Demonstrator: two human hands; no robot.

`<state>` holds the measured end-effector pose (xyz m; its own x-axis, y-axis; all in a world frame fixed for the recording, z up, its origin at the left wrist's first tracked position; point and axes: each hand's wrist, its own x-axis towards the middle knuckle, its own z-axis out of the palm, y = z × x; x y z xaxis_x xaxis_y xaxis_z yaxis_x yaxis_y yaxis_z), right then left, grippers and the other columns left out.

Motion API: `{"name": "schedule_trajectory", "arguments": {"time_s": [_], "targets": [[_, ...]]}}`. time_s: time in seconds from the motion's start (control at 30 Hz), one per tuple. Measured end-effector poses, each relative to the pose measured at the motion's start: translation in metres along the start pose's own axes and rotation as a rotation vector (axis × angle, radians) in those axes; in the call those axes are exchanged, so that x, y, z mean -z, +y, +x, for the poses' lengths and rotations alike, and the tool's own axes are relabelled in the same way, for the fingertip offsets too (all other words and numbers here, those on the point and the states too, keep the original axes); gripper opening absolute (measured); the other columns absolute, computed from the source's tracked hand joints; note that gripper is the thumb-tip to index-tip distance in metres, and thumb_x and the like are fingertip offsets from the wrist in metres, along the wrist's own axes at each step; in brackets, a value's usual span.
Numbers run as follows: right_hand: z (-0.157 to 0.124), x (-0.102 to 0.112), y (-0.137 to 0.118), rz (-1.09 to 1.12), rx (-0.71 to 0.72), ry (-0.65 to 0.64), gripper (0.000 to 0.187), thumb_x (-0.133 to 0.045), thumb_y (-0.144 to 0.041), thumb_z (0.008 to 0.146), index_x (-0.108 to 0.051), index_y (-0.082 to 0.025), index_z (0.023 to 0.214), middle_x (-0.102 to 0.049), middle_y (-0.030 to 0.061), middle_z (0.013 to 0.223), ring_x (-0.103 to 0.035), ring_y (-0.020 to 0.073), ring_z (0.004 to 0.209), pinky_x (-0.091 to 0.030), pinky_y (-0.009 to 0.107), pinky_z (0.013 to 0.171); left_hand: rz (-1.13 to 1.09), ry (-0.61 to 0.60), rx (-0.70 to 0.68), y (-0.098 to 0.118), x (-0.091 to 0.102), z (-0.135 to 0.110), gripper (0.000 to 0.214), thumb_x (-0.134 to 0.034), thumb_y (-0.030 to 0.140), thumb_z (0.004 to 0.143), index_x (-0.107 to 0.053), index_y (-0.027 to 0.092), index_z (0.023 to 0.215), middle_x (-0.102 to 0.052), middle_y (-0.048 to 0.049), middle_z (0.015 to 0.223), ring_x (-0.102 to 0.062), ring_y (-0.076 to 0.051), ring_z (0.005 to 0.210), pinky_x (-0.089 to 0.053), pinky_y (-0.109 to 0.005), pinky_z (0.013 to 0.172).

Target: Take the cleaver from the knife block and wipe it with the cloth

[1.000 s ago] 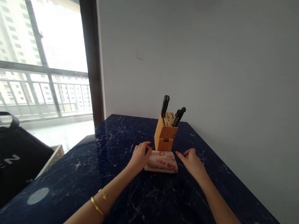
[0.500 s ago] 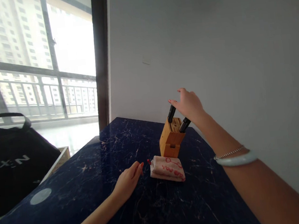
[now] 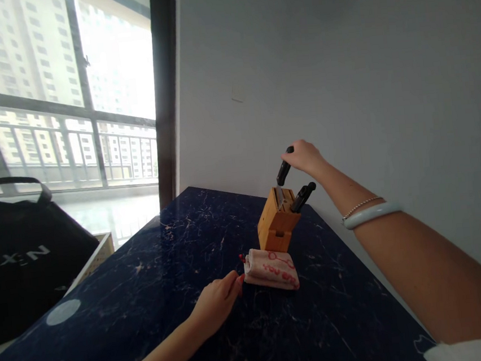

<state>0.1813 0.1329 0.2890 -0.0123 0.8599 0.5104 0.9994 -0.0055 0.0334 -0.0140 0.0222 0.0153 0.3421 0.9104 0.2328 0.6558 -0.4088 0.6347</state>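
A knife with a black handle is in my right hand, whose fingers close around the top of the handle. Part of its blade shows above a slot of the wooden knife block; the rest is hidden inside. A second black-handled knife sits in the block's right side. In front of the block lies a folded pink towel with red print. My left hand is closed, its fingertips at the towel's left edge; whether they pinch it is unclear.
The dark blue marbled table meets a grey wall behind. Near the table's left edge is a pale round spot. A black bag stands at the left, before a window. A small red item lies beside the towel.
My right hand has closed on the knife handle and raised it, so some blade now shows above the block. My left hand has moved right, up to the towel's edge.
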Motion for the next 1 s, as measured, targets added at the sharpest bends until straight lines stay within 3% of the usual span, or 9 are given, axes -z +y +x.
{"name": "schedule_trajectory", "arguments": {"time_s": [0.1, 0.27, 0.37, 0.47, 0.57, 0.67, 0.8, 0.9, 1.0], "targets": [[0.006, 0.031, -0.001, 0.053, -0.014, 0.233, 0.028, -0.048, -0.03, 0.079, -0.059, -0.006, 0.09, -0.061, 0.0131, 0.088, -0.055, 0.0248, 0.092, -0.038, 0.037, 0.074, -0.012, -0.021, 0.001, -0.001, -0.002, 0.0, 0.044, -0.019, 0.044, 0.089, -0.053, 0.023, 0.069, -0.06, 0.0001, 0.063, -0.058, -0.016, 0.063, -0.035, -0.023, 0.063], [-0.014, 0.099, -0.017, 0.071, 0.111, 0.669, 0.054, -0.03, -0.045, 0.079, -0.058, -0.001, 0.093, -0.062, 0.0138, 0.088, -0.055, 0.0267, 0.094, -0.032, 0.038, 0.073, -0.06, -0.007, 0.026, -0.004, -0.002, 0.003, 0.04, -0.024, 0.043, 0.088, -0.054, 0.022, 0.073, -0.059, 0.0009, 0.063, -0.056, -0.014, 0.061, -0.036, -0.022, 0.062], [-0.047, 0.129, -0.032, 0.049, 0.304, 0.795, 0.063, -0.021, -0.052, 0.074, -0.054, -0.005, 0.102, -0.061, 0.0077, 0.095, -0.053, 0.0256, 0.097, -0.028, 0.039, 0.077, -0.136, 0.021, 0.019, -0.003, -0.002, 0.003, 0.039, -0.025, 0.043, 0.087, -0.054, 0.022, 0.073, -0.057, 0.0022, 0.063, -0.053, -0.012, 0.06, -0.035, -0.022, 0.06], [-0.085, 0.134, -0.046, -0.001, 0.455, 0.853, 0.06, -0.022, -0.046, 0.075, -0.048, -0.003, 0.11, -0.056, 0.005, 0.098, -0.052, 0.0233, 0.097, -0.027, 0.036, 0.081, -0.289, 0.03, 0.025, -0.003, -0.002, 0.005, 0.042, -0.025, 0.048, 0.086, -0.054, 0.02, 0.073, -0.05, 0.0041, 0.053, -0.046, -0.01, 0.049, -0.034, -0.021, 0.052], [-0.117, 0.109, -0.053, 0.023, 0.537, 0.811, 0.052, -0.015, -0.039, 0.082, -0.051, -0.009, 0.106, -0.055, 0.0065, 0.095, -0.054, 0.0201, 0.094, -0.035, 0.033, 0.076, -0.526, -0.035, 0.091, -0.004, -0.001, 0.008, 0.047, -0.026, 0.055, 0.083, -0.054, 0.018, 0.078, -0.042, 0.0064, 0.043, -0.038, -0.008, 0.038, -0.032, -0.02, 0.043], [-0.141, 0.063, -0.05, 0.087, 0.713, 0.774, 0.027, -0.038, -0.032, 0.085, -0.056, -0.014, 0.096, -0.058, 0.0057, 0.077, -0.055, 0.0205, 0.079, -0.041, 0.034, 0.071, -0.794, -0.176, 0.115, 0.001, 0.007, 0.009, 0.051, -0.027, 0.058, 0.081, -0.055, 0.015, 0.083, -0.05, 0.0028, 0.049, -0.044, -0.008, 0.04, -0.033, -0.019, 0.042], [-0.169, -0.002, -0.039, 0.164, 0.909, 0.711, 0.018, -0.052, -0.026, 0.08, -0.054, -0.021, 0.098, -0.055, -0.0009, 0.062, -0.05, 0.0176, 0.06, -0.038, 0.034, 0.056, -1.09, -0.368, -0.008, 0.02, 0.024, -0.002, 0.039, -0.048, 0.047, 0.078, -0.057, 0.013, 0.093, -0.063, -0.0087, 0.081, -0.059, -0.015, 0.07, -0.044, -0.026, 0.066], [-0.192, -0.043, -0.033, 0.104, 0.989, 0.651, 0.016, -0.052, -0.024, 0.08, -0.055, -0.025, 0.095, -0.053, -0.0025, 0.058, -0.047, 0.0151, 0.056, -0.036, 0.032, 0.053, -1.297, -0.503, -0.059, 0.033, 0.033, -0.01, 0.051, -0.054, 0.05, 0.072, -0.052, 0.015, 0.109, -0.06, -0.0126, 0.104, -0.055, -0.024, 0.099, -0.039, -0.036, 0.086], [-0.212, -0.074, -0.031, 0.069, 1.054, 0.658, 0.018, -0.053, -0.018, 0.079, -0.055, -0.027, 0.094, -0.056, -0.0022, 0.064, -0.047, 0.0138, 0.059, -0.038, 0.031, 0.057, -1.393, -0.431, 0.008, 0.039, 0.034, -0.011, 0.055, -0.037, 0.059, 0.077, -0.05, 0.018, 0.111, -0.058, -0.0104, 0.107, -0.052, -0.024, 0.104, -0.038, -0.038, 0.089]]}}
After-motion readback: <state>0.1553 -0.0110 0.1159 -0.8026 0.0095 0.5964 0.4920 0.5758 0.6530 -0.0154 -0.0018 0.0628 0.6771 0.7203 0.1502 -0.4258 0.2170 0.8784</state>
